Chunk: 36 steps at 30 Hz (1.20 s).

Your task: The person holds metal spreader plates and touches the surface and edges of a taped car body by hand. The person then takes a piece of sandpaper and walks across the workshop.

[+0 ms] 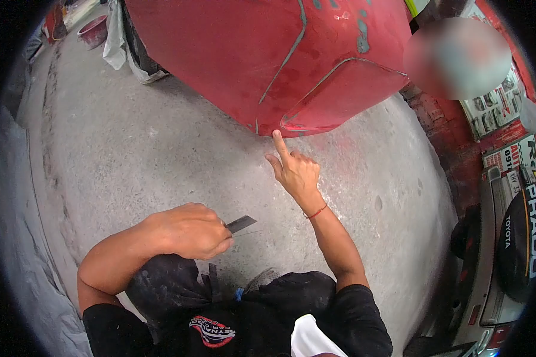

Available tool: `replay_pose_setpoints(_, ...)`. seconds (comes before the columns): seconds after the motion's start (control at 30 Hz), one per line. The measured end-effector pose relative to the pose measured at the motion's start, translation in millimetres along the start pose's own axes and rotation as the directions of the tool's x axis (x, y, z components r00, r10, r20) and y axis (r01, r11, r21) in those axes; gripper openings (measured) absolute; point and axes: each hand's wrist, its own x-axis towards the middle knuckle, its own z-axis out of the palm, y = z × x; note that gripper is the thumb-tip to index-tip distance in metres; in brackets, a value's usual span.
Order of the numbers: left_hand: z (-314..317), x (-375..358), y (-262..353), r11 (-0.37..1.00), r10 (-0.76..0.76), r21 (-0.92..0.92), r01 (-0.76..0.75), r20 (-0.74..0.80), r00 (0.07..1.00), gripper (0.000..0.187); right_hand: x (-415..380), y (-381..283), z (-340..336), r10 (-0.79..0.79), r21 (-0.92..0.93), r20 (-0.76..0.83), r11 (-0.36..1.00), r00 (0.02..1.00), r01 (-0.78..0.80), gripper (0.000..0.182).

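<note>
A red car body panel (220, 53) with grey filler lines and patches fills the top middle of the view. My right hand (298, 172) reaches up to its lower edge. The index finger is stretched out with its tip at the panel's edge, the thumb stands apart and the other fingers are curled, holding nothing. Lower down, my left hand (196, 231) is closed around a dark grey flat strip (241, 224), whose slanted end sticks out to the right, above my knees. The rest of the strip is hidden in the fist.
Grey concrete floor (131, 143) lies around and below the panel. A reddish basin (93, 31) stands at the upper left near plastic sheeting (116, 35). At the right are a vehicle with a spare wheel cover (518, 244), posters (500, 101) and a person whose head is blurred (458, 59).
</note>
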Motion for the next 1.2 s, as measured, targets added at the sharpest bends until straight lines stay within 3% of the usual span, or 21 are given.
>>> replay_pose_setpoints(0.1,-8.7,1.1,4.7,0.999,-0.044,0.035,0.041,0.11,0.993,0.035,-8.3,-2.2,-0.6,0.012,0.061,0.025,0.998,1.0,-0.014,0.07)
replay_pose_setpoints(0.2,-11.3,3.4,6.9,0.999,-0.042,0.012,0.041,0.115,0.993,0.035,-2.0,-11.0,-8.1,0.019,0.09,-0.032,0.996,0.999,-0.016,0.067)
replay_pose_setpoints(0.27,-7.5,7.4,4.3,0.999,-0.041,0.021,0.039,0.13,0.991,0.035,16.8,-14.0,-20.3,-0.054,0.075,-0.218,0.995,0.975,0.072,0.064)
replay_pose_setpoints(0.37,-6.3,12.7,3.8,0.999,-0.046,0.027,0.043,0.137,0.989,0.035,38.7,-9.6,-24.2,-0.049,0.064,-0.17,0.996,0.984,0.061,0.063)
replay_pose_setpoints(0.6,-3.5,10.3,-0.7,0.999,-0.054,0.003,0.053,0.073,0.996,0.039,1.7,4.6,12.2,-0.031,0.038,-0.12,0.999,0.992,0.036,0.061)
replay_pose_setpoints(0.77,-2.0,11.7,-3.6,1.0,-0.023,-0.005,0.023,0.067,0.997,0.039,-21.4,-9.4,16.1,0.074,0.148,-0.04,0.987,0.996,-0.067,0.068)
replay_pose_setpoints(1.0,-5.4,19.2,-3.3,0.997,-0.068,0.03,0.064,0.163,0.984,0.037,24.3,-20.6,-14.9,0.0,0.218,-0.217,0.975,0.976,0.049,0.07)
replay_pose_setpoints(1.07,-4.7,19.9,-2.0,0.998,-0.065,0.023,0.062,0.156,0.986,0.037,35.1,-20.6,-12.7,0.033,0.162,-0.127,0.987,0.991,-0.012,0.065)
replay_pose_setpoints(1.2,-8.1,16.4,-2.2,0.999,-0.045,-0.025,0.047,0.103,0.994,0.037,14.6,-20.3,12.7,-0.009,0.136,-0.064,0.991,0.998,0.017,0.063)
